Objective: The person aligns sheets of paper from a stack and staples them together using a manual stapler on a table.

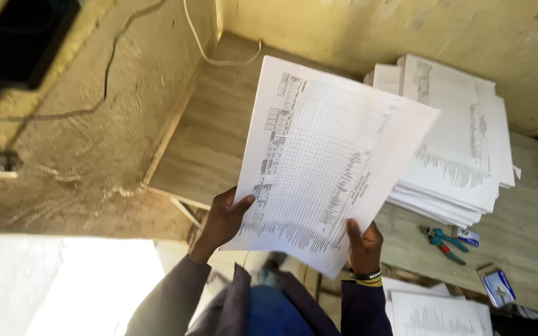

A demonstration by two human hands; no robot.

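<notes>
I hold a sheaf of white printed sheets (325, 155), ruled with grid tables, up over a wooden table (213, 137). My left hand (222, 221) grips its lower left edge, thumb on the front. My right hand (363, 244) grips the lower right edge, thumb on the paper; that wrist wears a black and yellow band. Behind the sheaf, a tall uneven stack of the same printed sheets (462, 143) lies on the table.
Blue and red handled pliers (446, 241) and two small blue and white packets (496, 286) lie on the table at the right. More printed paper (437, 314) sits at the bottom. A white cable (219, 59) runs down the rough wall (94, 124).
</notes>
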